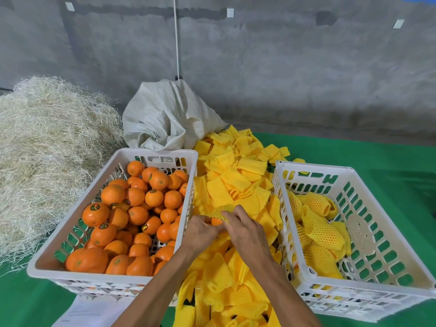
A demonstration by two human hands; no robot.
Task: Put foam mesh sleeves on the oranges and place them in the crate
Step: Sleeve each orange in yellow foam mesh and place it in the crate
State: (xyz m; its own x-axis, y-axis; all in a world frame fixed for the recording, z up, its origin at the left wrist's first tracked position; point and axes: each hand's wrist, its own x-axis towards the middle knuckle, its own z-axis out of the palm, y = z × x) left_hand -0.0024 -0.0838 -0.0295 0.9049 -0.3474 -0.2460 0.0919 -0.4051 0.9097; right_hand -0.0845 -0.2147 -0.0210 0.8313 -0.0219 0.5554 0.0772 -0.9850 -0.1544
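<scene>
Both hands, left hand and right hand, gripping 1 round orange half inside a yellow foam mesh sleeve, between 2 white slotted plastic crates, unreadable stickers on fruit.

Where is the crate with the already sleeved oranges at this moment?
In the head view, the crate with sleeved oranges stands on the right, on the green cloth, just right of the pile of yellow foam sleeves.
</scene>
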